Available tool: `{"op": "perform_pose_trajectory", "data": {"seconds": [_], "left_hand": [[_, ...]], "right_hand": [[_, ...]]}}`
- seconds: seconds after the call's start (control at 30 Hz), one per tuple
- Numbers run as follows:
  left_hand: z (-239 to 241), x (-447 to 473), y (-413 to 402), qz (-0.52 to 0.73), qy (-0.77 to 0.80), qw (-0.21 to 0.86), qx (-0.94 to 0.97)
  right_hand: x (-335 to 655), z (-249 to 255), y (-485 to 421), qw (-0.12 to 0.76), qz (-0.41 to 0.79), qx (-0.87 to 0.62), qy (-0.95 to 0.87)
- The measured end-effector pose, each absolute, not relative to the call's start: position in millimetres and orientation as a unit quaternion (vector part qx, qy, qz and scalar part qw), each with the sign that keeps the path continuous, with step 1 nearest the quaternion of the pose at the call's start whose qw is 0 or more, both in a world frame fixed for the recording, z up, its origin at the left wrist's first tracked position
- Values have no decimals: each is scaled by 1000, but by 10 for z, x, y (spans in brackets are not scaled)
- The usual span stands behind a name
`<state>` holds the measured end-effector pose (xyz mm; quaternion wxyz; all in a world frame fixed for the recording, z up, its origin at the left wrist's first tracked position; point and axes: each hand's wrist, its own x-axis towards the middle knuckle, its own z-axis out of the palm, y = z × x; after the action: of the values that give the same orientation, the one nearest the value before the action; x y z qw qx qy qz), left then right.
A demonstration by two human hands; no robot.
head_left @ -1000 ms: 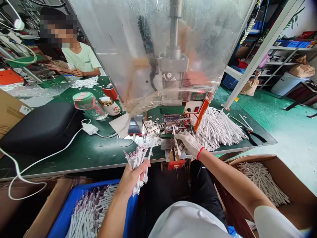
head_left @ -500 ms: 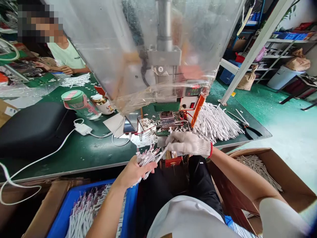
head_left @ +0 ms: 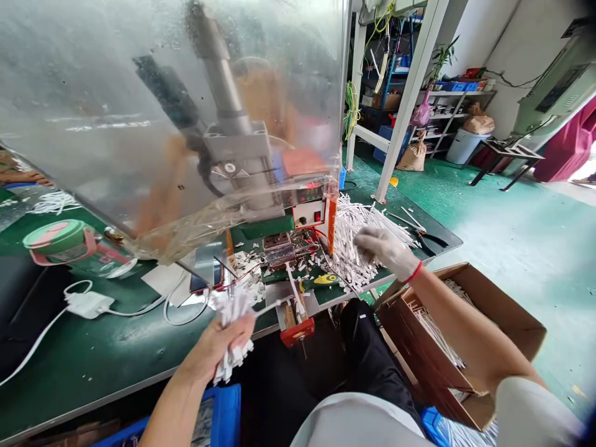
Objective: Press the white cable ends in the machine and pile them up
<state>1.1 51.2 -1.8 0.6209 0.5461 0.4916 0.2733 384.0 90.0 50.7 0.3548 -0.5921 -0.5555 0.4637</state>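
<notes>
Dozens of white strips (head_left: 231, 309) sit pressed inside the closed left grip (head_left: 215, 349).

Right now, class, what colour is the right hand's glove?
The glove is white, clearest in the head view.

A small factory workshop: bench press (head_left: 233, 149), green workbench (head_left: 410, 245).

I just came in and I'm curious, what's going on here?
A person is working at a green workbench. Their bare left hand grips a bundle of white strips. Their gloved right hand is over a big pile of white strips, beside a small machine behind a clear plastic sheet. A cardboard box stands open by their right arm.
</notes>
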Motion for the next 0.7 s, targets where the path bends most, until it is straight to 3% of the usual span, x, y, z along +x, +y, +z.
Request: {"op": "perform_pose_trajectory", "data": {"seconds": [0.07, 0.13, 0.2, 0.27, 0.4, 0.57, 0.63, 0.7], "left_hand": [[-96, 1, 549, 314, 533, 579, 531], [-147, 116, 583, 307, 576, 522, 548], [-167, 329, 618, 288, 610, 477, 563], [-165, 567, 658, 268, 639, 450, 564], [-138, 880, 738, 249, 661, 431, 561], [-118, 828, 807, 292, 642, 456, 543], [-106, 710, 809, 330, 618, 489, 520], [-91, 574, 774, 356, 598, 527, 488]], "right_hand": [[4222, 424, 1162, 319, 307, -705, -553], [4470, 318, 1389, 200, 170, -777, -572], [4561, 218, 1546, 100, 100, -794, -591], [4553, 153, 1631, 77, 88, -792, -599], [4519, 178, 1675, 196, 90, -801, -559], [4440, 484, 1550, 566, 219, -635, -478], [4280, 608, 1387, 618, 309, -559, -458], [4024, 651, 1167, 583, 442, -516, -446]]}}
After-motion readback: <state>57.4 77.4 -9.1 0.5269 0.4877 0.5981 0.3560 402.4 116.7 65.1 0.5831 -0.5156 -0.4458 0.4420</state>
